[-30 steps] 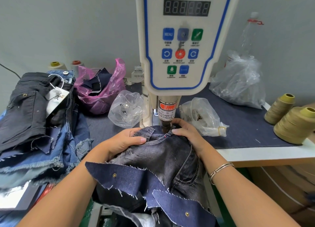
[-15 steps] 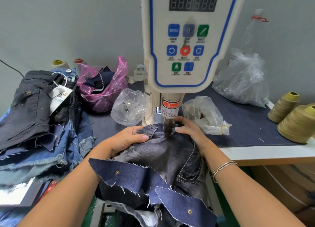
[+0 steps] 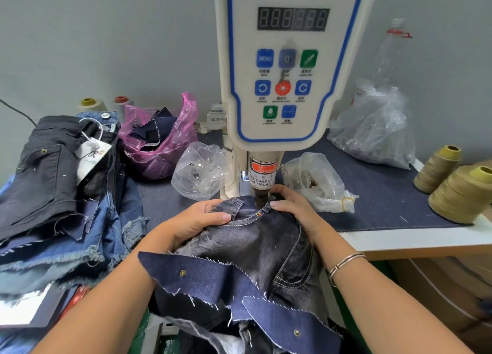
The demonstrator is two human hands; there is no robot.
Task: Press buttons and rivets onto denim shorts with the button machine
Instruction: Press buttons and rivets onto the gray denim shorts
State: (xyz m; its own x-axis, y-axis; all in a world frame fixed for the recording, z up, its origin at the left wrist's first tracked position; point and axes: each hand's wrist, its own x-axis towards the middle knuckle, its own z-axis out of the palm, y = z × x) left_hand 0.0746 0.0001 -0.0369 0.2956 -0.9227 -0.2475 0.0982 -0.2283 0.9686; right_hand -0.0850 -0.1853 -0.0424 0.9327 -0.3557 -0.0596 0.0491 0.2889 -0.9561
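Shorts (image 3: pixel 255 236): both hands gripping, left hand (image 3: pixel 197 220) at 9 o'clock, right hand (image 3: pixel 290 207) at 3; punch (image 3: pixel 259 195) since lowered onto waistband, rivet likely set.

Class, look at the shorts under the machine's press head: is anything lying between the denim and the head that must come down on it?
Nothing visible does. The press head stands directly over the denim shorts, with left hand and right hand gripping the fabric at either side.
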